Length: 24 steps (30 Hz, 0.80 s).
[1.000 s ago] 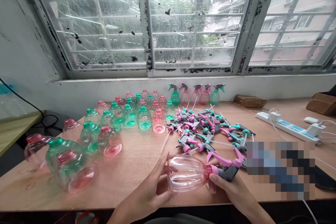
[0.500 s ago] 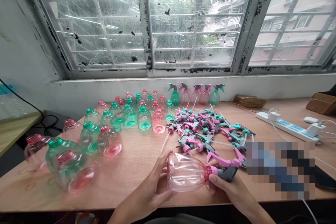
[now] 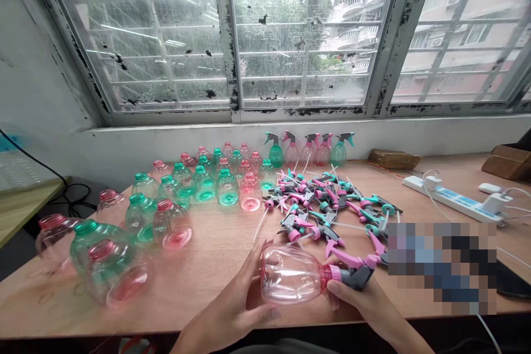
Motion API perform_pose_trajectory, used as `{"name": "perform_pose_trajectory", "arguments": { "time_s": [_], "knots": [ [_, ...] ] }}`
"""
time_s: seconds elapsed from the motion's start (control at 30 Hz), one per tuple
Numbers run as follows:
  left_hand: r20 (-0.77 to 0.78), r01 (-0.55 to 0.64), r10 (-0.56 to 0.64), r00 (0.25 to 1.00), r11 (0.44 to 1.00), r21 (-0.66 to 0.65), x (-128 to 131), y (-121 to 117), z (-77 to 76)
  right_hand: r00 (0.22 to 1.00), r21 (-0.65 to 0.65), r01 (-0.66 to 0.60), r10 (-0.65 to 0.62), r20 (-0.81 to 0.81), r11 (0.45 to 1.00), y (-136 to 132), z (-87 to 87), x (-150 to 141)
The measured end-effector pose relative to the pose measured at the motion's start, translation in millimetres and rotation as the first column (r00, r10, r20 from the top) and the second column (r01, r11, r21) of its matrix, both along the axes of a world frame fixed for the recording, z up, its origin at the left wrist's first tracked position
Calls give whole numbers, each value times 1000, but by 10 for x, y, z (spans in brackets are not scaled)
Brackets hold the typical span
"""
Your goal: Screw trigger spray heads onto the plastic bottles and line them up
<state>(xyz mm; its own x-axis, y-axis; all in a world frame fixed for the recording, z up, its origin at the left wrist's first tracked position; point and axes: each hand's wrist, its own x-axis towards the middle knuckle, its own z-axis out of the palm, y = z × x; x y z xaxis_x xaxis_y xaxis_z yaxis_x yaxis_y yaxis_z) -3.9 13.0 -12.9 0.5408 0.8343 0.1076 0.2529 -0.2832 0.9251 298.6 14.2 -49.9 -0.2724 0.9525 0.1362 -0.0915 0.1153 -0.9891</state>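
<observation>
A clear pink spray bottle lies sideways between my hands above the front of the table, its base to the left. On its neck sits a pink-and-grey trigger sprayer head. My left hand cups the base end, fingers behind and thumb below. At the collar, my right hand is closed round the neck, its thumb in front and its other fingers mostly hidden. Just beyond the bottle is a heap of loose trigger sprayer heads in pink, teal and grey, with white tubes.
Several open pink and green bottles stand to the left and at the back. Several bottles with sprayers fitted line the wall. A power strip, cables and a brown parcel lie to the right. A blurred patch covers part of the right side.
The spray bottle has shifted slightly left in view. My left thumb has moved a little to the right below its base. My right hand stays at the collar.
</observation>
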Motion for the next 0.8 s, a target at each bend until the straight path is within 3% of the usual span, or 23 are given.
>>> {"name": "perform_pose_trajectory", "arguments": {
  "time_s": [0.17,0.53,0.8],
  "knots": [
    [88,99,-98,991,995,-15,7,6,-6,1000,5,22,-22,10,1000,5,14,0],
    [-54,0,-2,999,1000,-25,8,-17,33,1000,-5,12,-12,4,1000,6,8,1],
    [-30,5,-4,1000,1000,28,35,-14,29,995,-30,34,-36,-88,999,5,-2,-13]
  ]
}}
